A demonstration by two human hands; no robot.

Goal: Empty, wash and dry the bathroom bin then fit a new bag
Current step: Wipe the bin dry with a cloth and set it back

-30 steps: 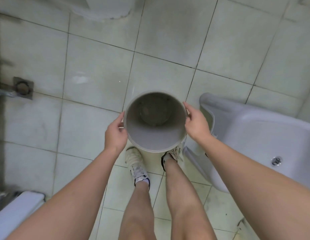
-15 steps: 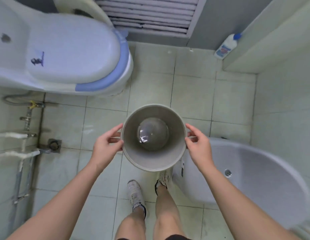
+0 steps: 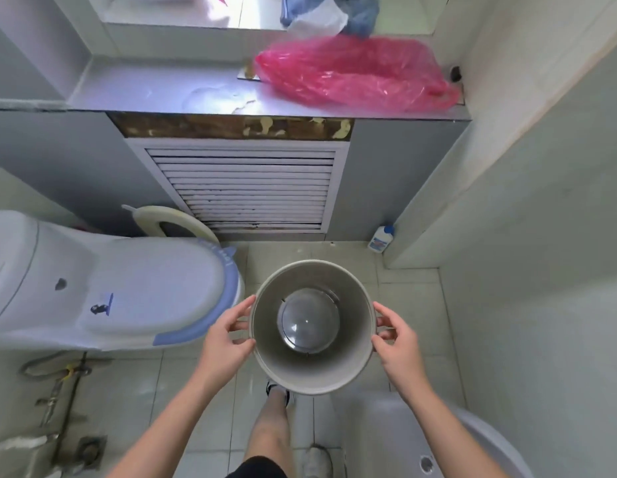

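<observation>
I hold a round grey bin (image 3: 312, 372) upright in front of me, above the tiled floor, with its open mouth facing up. The inside is bare, with a shiny wet-looking bottom. My left hand (image 3: 224, 339) grips its left wall and my right hand (image 3: 396, 339) grips its right wall, fingers curled round the outside. A crumpled pink plastic bag (image 3: 355, 72) lies on the grey ledge (image 3: 155, 88) at the back wall.
A white toilet (image 3: 103, 291) with a blue-edged lid stands at the left. A white washbasin (image 3: 472, 450) is at the lower right. A small white bottle (image 3: 381, 239) stands in the far floor corner. A louvred panel (image 3: 245, 188) sits under the ledge. A floor drain (image 3: 91, 450) lies lower left.
My view has lifted from the floor to the back wall, bringing the ledge and pink bag into sight. Both hands keep hold of the bin, which stays upright between them.
</observation>
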